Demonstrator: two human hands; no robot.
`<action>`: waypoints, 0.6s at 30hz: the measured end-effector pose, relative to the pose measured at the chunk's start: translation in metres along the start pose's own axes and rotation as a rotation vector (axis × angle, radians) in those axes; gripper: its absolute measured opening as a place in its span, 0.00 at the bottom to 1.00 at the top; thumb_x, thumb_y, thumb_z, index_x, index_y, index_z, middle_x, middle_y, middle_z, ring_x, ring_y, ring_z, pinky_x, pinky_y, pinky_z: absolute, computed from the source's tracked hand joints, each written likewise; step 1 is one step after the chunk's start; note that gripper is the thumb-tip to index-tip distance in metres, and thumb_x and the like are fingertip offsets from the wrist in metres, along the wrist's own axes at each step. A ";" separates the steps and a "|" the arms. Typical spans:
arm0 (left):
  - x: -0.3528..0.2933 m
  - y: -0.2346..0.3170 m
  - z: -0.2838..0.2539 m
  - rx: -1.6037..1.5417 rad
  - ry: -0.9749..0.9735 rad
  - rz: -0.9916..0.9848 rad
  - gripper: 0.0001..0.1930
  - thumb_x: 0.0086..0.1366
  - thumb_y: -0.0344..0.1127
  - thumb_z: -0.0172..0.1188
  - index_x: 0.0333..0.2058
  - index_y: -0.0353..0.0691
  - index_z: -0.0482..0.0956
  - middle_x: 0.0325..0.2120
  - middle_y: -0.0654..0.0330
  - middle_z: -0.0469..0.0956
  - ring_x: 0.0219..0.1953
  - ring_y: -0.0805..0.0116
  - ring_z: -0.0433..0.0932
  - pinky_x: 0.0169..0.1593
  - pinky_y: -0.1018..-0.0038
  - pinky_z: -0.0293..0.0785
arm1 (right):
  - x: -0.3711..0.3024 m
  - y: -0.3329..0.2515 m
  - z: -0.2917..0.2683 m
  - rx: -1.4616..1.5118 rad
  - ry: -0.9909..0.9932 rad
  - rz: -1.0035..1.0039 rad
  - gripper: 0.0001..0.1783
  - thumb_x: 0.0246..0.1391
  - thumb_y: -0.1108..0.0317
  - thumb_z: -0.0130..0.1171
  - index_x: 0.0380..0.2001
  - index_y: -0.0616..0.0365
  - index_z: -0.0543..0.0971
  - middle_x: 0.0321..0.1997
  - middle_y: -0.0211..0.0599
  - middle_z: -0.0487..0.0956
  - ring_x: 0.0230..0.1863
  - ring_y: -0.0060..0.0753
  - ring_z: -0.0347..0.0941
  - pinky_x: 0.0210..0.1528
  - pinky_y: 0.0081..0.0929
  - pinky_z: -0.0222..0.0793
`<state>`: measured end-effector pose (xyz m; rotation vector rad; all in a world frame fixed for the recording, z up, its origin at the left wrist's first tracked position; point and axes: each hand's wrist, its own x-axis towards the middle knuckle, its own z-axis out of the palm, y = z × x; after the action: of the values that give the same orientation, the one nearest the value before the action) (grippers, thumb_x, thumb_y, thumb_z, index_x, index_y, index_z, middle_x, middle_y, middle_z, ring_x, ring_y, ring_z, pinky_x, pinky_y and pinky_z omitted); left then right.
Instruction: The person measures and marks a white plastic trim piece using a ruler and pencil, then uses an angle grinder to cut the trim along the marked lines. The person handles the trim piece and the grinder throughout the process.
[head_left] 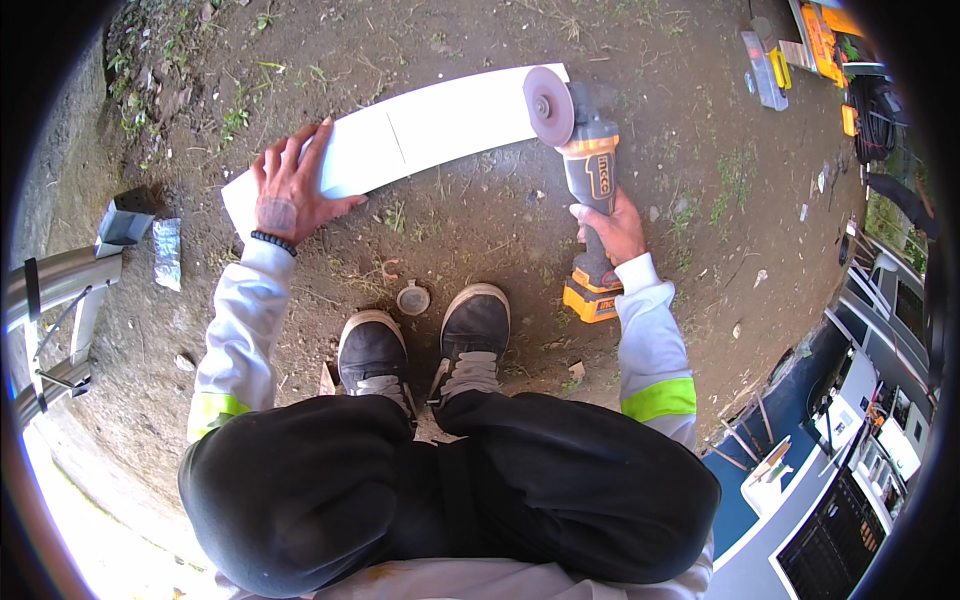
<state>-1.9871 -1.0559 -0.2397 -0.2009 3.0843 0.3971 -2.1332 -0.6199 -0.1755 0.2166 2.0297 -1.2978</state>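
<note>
A long white panel lies on the dirt ground ahead of my shoes, with a short dark line across its middle. My left hand presses on the panel's left part, fingers spread over its surface and thumb along the near edge. In my right hand is a cordless angle grinder, gripped round its handle, its orange battery toward me. The grinder's disc stands over the panel's right end. Whether the disc touches the panel, I cannot tell.
A ladder lies at the left, near a grey metal piece and a silver foil packet. A round lid is by my shoes. At the far right are a clear plastic case and a coiled black cable.
</note>
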 end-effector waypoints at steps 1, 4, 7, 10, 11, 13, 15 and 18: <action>0.000 0.000 0.000 -0.001 0.002 0.002 0.61 0.38 0.72 0.74 0.70 0.53 0.61 0.65 0.60 0.65 0.64 0.51 0.64 0.66 0.44 0.55 | 0.000 0.000 0.000 0.005 -0.003 0.000 0.22 0.51 0.71 0.70 0.49 0.56 0.74 0.31 0.29 0.78 0.24 0.22 0.74 0.28 0.26 0.75; 0.000 0.000 0.001 -0.007 0.009 0.009 0.61 0.38 0.73 0.73 0.70 0.53 0.61 0.64 0.60 0.66 0.64 0.51 0.64 0.66 0.44 0.55 | 0.000 -0.001 0.000 -0.028 0.017 0.020 0.23 0.51 0.71 0.71 0.49 0.56 0.74 0.31 0.29 0.78 0.24 0.22 0.74 0.28 0.26 0.75; 0.001 0.000 0.000 -0.015 0.010 0.012 0.61 0.38 0.73 0.73 0.70 0.53 0.61 0.64 0.60 0.66 0.63 0.51 0.64 0.66 0.44 0.55 | -0.002 -0.001 0.000 -0.010 0.005 0.004 0.23 0.51 0.71 0.70 0.50 0.56 0.74 0.31 0.29 0.78 0.24 0.22 0.74 0.28 0.25 0.75; 0.000 0.002 -0.003 0.011 0.024 0.018 0.60 0.39 0.71 0.74 0.70 0.51 0.62 0.63 0.62 0.67 0.62 0.52 0.66 0.66 0.48 0.57 | -0.003 -0.002 0.001 -0.011 0.011 0.011 0.23 0.51 0.71 0.70 0.50 0.56 0.74 0.31 0.29 0.78 0.24 0.22 0.74 0.28 0.26 0.75; 0.000 0.002 -0.004 0.027 0.051 0.032 0.59 0.40 0.69 0.74 0.70 0.51 0.63 0.62 0.62 0.68 0.61 0.53 0.67 0.65 0.50 0.58 | -0.003 -0.002 0.001 -0.017 0.015 0.010 0.23 0.51 0.70 0.70 0.50 0.56 0.74 0.31 0.29 0.78 0.24 0.22 0.74 0.28 0.26 0.75; 0.000 0.003 -0.005 0.029 0.024 0.016 0.59 0.40 0.69 0.74 0.70 0.51 0.63 0.62 0.62 0.68 0.61 0.53 0.67 0.65 0.50 0.58 | -0.003 -0.002 0.001 -0.014 0.014 0.012 0.23 0.51 0.70 0.70 0.50 0.56 0.74 0.31 0.29 0.78 0.24 0.22 0.74 0.28 0.25 0.75; 0.001 0.004 -0.005 0.032 0.020 0.014 0.60 0.40 0.69 0.74 0.70 0.51 0.62 0.63 0.62 0.68 0.61 0.53 0.67 0.65 0.50 0.58 | -0.003 -0.002 0.001 -0.018 0.013 0.010 0.23 0.51 0.70 0.70 0.50 0.56 0.74 0.31 0.29 0.78 0.24 0.22 0.74 0.28 0.25 0.75; 0.001 0.004 -0.006 0.036 0.021 0.016 0.60 0.39 0.69 0.74 0.70 0.51 0.62 0.63 0.62 0.68 0.61 0.53 0.67 0.66 0.50 0.58 | -0.003 -0.002 0.001 -0.018 0.015 0.012 0.24 0.51 0.70 0.70 0.50 0.56 0.74 0.31 0.29 0.78 0.24 0.22 0.74 0.28 0.25 0.76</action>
<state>-1.9887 -1.0537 -0.2333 -0.1808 3.1126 0.3418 -2.1315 -0.6210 -0.1727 0.2309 2.0494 -1.2735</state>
